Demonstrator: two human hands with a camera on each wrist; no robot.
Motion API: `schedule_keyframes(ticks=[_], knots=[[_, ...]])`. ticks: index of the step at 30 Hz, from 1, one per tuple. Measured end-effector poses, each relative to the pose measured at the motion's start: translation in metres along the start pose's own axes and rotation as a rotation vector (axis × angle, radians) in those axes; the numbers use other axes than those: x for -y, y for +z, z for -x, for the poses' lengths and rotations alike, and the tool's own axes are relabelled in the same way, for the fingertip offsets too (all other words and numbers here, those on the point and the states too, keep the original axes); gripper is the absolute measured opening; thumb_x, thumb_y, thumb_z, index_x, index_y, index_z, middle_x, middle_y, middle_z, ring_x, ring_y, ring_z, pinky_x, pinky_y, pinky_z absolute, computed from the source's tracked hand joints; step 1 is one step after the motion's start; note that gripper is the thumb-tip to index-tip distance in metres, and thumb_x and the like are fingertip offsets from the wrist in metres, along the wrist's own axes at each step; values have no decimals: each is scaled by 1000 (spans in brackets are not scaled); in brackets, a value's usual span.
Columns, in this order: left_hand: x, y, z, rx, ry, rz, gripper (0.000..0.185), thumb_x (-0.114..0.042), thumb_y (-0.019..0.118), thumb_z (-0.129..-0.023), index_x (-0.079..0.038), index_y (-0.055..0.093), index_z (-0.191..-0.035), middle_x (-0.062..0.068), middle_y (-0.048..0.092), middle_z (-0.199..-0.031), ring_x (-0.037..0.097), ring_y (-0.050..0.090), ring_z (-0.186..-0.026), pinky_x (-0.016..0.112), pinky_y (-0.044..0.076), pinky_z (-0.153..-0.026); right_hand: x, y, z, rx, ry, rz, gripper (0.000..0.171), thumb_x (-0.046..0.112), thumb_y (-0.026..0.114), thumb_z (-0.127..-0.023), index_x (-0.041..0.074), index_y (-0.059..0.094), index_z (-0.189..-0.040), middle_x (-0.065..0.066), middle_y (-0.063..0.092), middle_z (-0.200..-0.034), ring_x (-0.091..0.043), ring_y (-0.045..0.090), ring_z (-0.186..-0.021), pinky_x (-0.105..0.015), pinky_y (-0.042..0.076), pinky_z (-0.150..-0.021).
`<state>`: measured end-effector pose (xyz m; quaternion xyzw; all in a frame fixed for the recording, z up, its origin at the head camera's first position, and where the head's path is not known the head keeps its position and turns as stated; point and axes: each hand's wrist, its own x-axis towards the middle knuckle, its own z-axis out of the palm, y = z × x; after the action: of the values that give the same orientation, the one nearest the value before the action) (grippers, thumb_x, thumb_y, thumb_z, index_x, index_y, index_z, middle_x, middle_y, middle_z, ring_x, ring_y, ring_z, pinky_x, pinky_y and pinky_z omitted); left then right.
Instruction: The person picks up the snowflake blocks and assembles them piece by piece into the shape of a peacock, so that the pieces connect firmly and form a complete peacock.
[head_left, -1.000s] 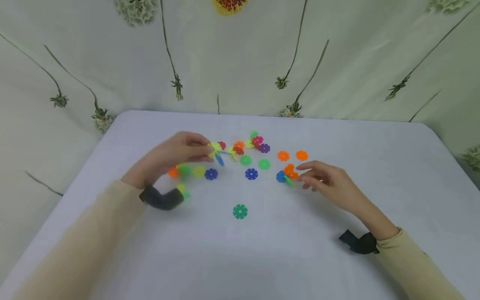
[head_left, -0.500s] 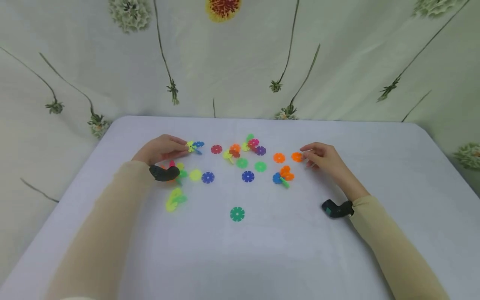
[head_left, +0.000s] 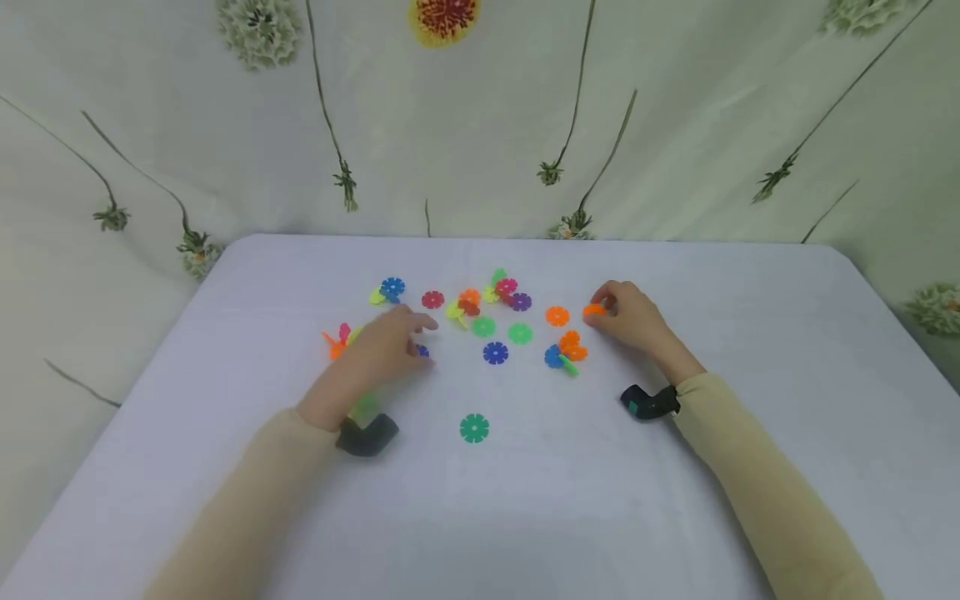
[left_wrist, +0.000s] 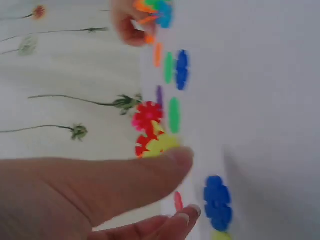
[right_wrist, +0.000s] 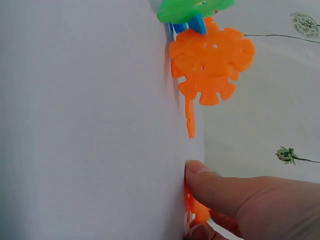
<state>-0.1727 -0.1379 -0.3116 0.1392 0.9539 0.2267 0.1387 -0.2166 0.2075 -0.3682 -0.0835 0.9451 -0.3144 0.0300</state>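
Head view: bright orange notched disc (head_left: 592, 309)

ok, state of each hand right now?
Left hand: open, holding nothing, near a blue disc.
Right hand: closed, pinching an orange disc.

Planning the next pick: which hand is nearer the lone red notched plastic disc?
Left. The left hand has its fingertips just short of the red disc, on its near side. The right hand is well to the disc's right, pinching an orange notched plastic disc.
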Motion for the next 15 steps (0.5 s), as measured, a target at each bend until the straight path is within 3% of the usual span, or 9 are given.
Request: schedule_keyframes(ticks=[4,10,13,15], knots=[[0,21,2,-18,-77,-112,44,-12,71,-84,-6,55,-124,12,52,-111,26,53,-98,40,51,-81,-6,-4,13,-10,3,-11,22,12,65,-89,-3,54,-100,-13,52,-84,-28,46,-75,-35,39,-64],[6,20,-3,-8,-98,-88,25,-14,73,-81,-9,57,-100,7,57,-93,25,53,-90,38,50,-74,-8,-17,54,-20,-43,-143,9,3,59,-91,-3,60,-97,-7,63,-72,-20,59,-62,-29,48,-59],[3,25,-1,-3,-60,10,22,-18,74,-81,-11,59,-96,2,60,-90,21,55,-86,35,51,-73,0,-17,81,-31,-82,-238,10,1,60,-90,-4,59,-98,-8,66,-76,-20,63,-65,-29,52,-62],[-4,33,3,33,-4,197,18,-18,72,-84,-11,61,-97,2,63,-88,20,59,-84,33,51,-74,11,-12,100,-20,-91,-330,9,0,61,-89,-4,58,-97,-9,67,-75,-21,64,-64,-30,54,-60]])
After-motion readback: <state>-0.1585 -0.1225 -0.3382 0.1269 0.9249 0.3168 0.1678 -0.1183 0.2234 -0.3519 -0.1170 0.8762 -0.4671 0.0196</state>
